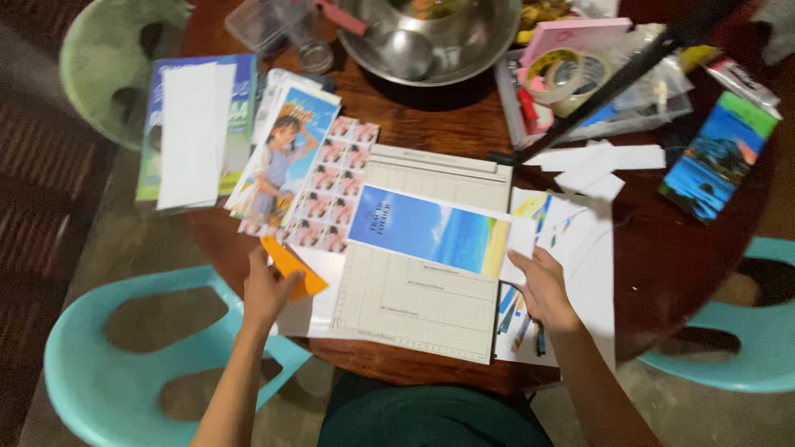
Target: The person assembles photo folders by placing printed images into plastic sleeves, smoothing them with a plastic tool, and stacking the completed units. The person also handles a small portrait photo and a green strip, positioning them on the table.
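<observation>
An orange triangular piece (291, 266) is being pinched by the left hand (267, 291), with the thumb on top of it and the fingers curled beneath. The piece is being held just left of the paper cutter board (431, 306), over a white sheet lying at the board's left edge. Just above this grip, a sheet of small pink-toned photos (331, 186) is lying on the round wooden table (431, 124), and further up and to the left a print of a figure in blue (277, 157) is resting beside a stack of papers and a booklet (195, 128).

A blue sky and beach print (426, 230) is being held by the right hand (542, 285) at its right white margin, with the fingers pressed together on the corner; whether the thumb is under the paper cannot be told. The print is lying slantwise across the cutter board, stretching left and up from this grip. Under and just right of the hand, white sheets with coloured scraps (571, 240) are spread out. Well above the grip, tape rolls (563, 74) are sitting in a clear tray, a steel bowl (431, 37) is standing to their left, and a blue landscape card (716, 157) is lying up to the right.
</observation>
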